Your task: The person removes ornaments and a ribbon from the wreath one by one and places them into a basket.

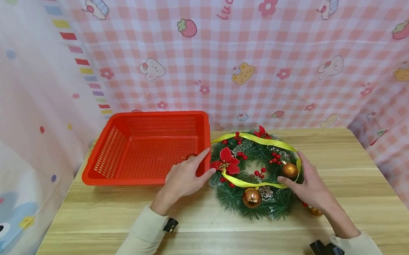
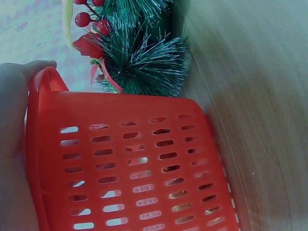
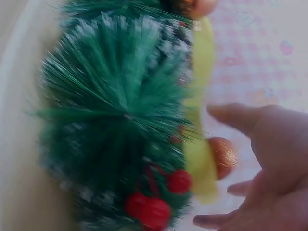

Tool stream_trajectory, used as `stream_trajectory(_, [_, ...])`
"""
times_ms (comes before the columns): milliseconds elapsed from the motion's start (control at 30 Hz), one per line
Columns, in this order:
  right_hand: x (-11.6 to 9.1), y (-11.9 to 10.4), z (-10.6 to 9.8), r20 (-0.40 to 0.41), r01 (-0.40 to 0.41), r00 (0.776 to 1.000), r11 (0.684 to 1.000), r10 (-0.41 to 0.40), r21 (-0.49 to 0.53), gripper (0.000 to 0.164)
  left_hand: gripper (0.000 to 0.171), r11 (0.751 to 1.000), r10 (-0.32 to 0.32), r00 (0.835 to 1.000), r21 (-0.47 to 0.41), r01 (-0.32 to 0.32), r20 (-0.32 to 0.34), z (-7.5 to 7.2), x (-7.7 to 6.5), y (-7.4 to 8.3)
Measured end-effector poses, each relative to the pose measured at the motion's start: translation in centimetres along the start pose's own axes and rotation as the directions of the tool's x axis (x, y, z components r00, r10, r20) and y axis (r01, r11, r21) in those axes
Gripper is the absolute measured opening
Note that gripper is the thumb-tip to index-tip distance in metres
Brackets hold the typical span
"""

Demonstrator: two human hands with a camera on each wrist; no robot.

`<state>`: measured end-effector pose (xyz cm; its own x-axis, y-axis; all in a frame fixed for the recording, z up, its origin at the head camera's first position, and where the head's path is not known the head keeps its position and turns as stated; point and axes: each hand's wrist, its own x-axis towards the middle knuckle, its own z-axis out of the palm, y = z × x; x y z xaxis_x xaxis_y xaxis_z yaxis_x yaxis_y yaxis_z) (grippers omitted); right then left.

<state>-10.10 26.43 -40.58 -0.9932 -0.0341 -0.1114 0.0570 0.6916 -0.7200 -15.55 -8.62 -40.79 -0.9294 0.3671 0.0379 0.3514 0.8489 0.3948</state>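
A green wreath (image 1: 228, 195) lies on the table, with red berries, a red flower (image 1: 227, 161), pinecones and gold baubles (image 1: 251, 197). A yellow ribbon (image 1: 263, 140) loops loosely across its top. My right hand (image 1: 311, 183) is spread at the wreath's right side, thumb and fingers at the ribbon's end; the right wrist view shows this hand (image 3: 284, 154) with straight fingers beside the ribbon (image 3: 199, 120). Over the front right corner of a red plastic basket (image 1: 145, 181) lies my left hand (image 1: 184, 179), index finger and thumb extended; in the left wrist view it runs along the basket's rim.
The basket stands left of the wreath, close beside it. Inside, a small round item (image 1: 191, 156) shows partly behind my left hand. Another gold bauble (image 1: 316, 211) hangs by my right wrist. Behind the wooden table (image 1: 202, 241) hangs a pink checked curtain (image 1: 215, 58).
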Motion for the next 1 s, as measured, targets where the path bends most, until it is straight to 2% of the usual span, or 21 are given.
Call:
stream_trajectory(100, [0.4, -0.3, -1.4, -0.021, 0.051, 0.998, 0.998, -0.051, -0.030, 0.096, 0.070, 1.000, 0.008, 1.000, -0.001, -0.008, 0.002, 0.0, 0.0, 0.1])
stream_trajectory(200, [2.0, -0.1, -2.9, -0.038, 0.128, 0.991, 0.992, -0.128, -0.005, 0.077, 0.070, 1.000, 0.011, 1.000, 0.003, -0.011, -0.002, 0.0, 0.0, 0.1])
stream_trajectory(300, [4.4, 0.6, -4.0, -0.001, 0.199, 0.980, 0.979, -0.199, 0.037, 0.062, 0.070, 1.000, 0.010, 1.000, 0.006, -0.010, -0.003, 0.0, 0.0, 0.1])
stream_trajectory(367, [6.0, 1.2, -4.3, 0.055, 0.222, 0.973, 0.974, -0.224, 0.043, 0.058, 0.070, 1.000, 0.005, 1.000, 0.007, -0.005, 0.001, 0.0, 0.1, 0.0])
stream_trajectory(533, [9.0, 2.7, -3.6, 0.210, 0.255, 0.946, 0.967, -0.247, -0.011, 0.059, 0.070, 1.000, -0.009, 1.000, 0.011, 0.009, 0.014, 0.1, 0.1, 0.1])
stream_trajectory(600, [9.7, 3.1, -3.1, 0.241, 0.283, 0.933, 0.959, -0.269, -0.026, 0.060, 0.070, 1.000, -0.007, 1.000, 0.013, 0.007, 0.019, 0.1, 0.1, 0.1])
stream_trajectory(733, [10.4, 3.4, -2.1, 0.258, 0.331, 0.916, 0.943, -0.309, -0.046, 0.064, 0.070, 1.000, 0.003, 1.000, 0.019, -0.003, 0.016, 0.2, 0.1, 0.1])
stream_trajectory(900, [10.7, 3.4, -1.2, 0.250, 0.335, 0.918, 0.939, -0.307, -0.077, 0.077, 0.069, 1.000, 0.015, 1.000, 0.028, -0.014, -0.001, 0.2, 0.0, 0.0])
stream_trajectory(1000, [11.0, 3.5, -0.8, 0.239, 0.335, 0.921, 0.938, -0.307, -0.086, 0.079, 0.069, 0.999, 0.012, 1.000, 0.036, -0.011, -0.008, 0.1, 0.0, -0.1])
